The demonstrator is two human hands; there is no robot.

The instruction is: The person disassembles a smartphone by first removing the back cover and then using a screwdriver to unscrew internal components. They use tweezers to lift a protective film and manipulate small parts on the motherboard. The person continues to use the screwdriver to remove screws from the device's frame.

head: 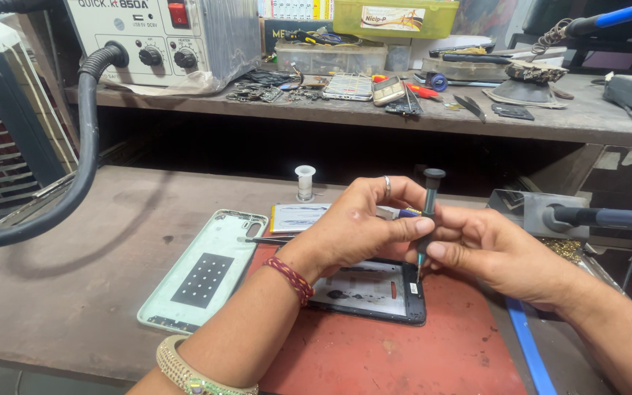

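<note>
Seen from above, looking down at two bare hands meeting over an opened phone on a red mat at the near edge of a worn brown worktop. Held between them, a slim dark screwdriver, long axis nearly upright, leaning slightly so the round cap sits highest and the tip drops to the phone's right edge, close to its upper right corner. Left hand, ring on one finger and beaded bands at the wrist, reaching in from the lower left, arched over the phone's upper part, thumb and forefinger pinched on the shaft about midway. Right hand coming in from the lower right, fingers curled and pressed against the lower shaft just under the left hand's pinch (exact hold on the far side hidden). Both hands about equally near the tool, the left above, the right below and closer to the tip. Phone lying flat, dark frame, long axis running left to right, directly beneath the left palm and partly covered by it. Just to the left, a pale green back cover lying inside-up, well clear of the fingers. Behind the hands, tweezers, a flat silvery battery and a small white spool. Further back, a raised shelf crowded with tools and parts.
</note>
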